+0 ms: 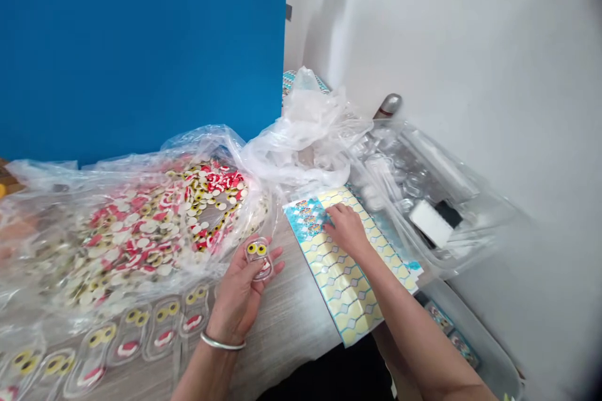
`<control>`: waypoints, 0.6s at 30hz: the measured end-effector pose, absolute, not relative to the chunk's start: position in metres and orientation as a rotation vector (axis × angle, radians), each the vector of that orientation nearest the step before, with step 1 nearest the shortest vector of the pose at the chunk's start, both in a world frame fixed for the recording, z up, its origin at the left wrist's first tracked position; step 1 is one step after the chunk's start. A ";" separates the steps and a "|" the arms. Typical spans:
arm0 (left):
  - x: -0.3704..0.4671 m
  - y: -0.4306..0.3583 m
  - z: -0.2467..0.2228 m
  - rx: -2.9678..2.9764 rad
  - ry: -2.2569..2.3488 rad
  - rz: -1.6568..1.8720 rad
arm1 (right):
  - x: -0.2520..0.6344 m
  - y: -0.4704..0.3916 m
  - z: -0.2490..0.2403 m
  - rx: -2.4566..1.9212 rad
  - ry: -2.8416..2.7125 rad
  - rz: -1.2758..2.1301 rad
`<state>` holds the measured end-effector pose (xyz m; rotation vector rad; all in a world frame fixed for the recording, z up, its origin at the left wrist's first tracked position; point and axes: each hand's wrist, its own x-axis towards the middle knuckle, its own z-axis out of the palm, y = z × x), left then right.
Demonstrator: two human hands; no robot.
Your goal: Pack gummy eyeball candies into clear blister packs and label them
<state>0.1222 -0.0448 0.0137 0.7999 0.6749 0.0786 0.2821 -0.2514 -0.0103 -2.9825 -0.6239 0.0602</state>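
My left hand point(242, 294) holds a clear plastic case point(258, 257) between thumb and fingers, with two yellow eye pieces and a red-and-white mouth piece inside. A silver bangle is on that wrist. My right hand point(345, 229) rests on a sticker sheet point(343, 282), its fingertips at the blue printed stickers point(308, 216) near the top. Most of the sheet shows yellow backing with blue lines and pale gaps. Whether the right fingertips pinch a sticker is too small to see.
A clear bag point(155, 219) of loose eye and mouth pieces lies to the left. Several filled clear cases point(164, 326) line the table's front. A transparent bin point(470, 219) of plastic parts stands at right, above a lower tub point(489, 344). A blue panel point(141, 44) rises behind.
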 end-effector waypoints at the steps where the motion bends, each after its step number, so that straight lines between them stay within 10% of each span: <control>1: 0.124 -0.047 0.013 0.799 0.676 0.074 | 0.285 -0.254 -0.014 -2.992 -0.657 0.081; 18: 0.127 -0.062 0.008 0.703 0.745 0.045 | 0.330 -0.229 -0.002 -2.693 -0.623 -0.215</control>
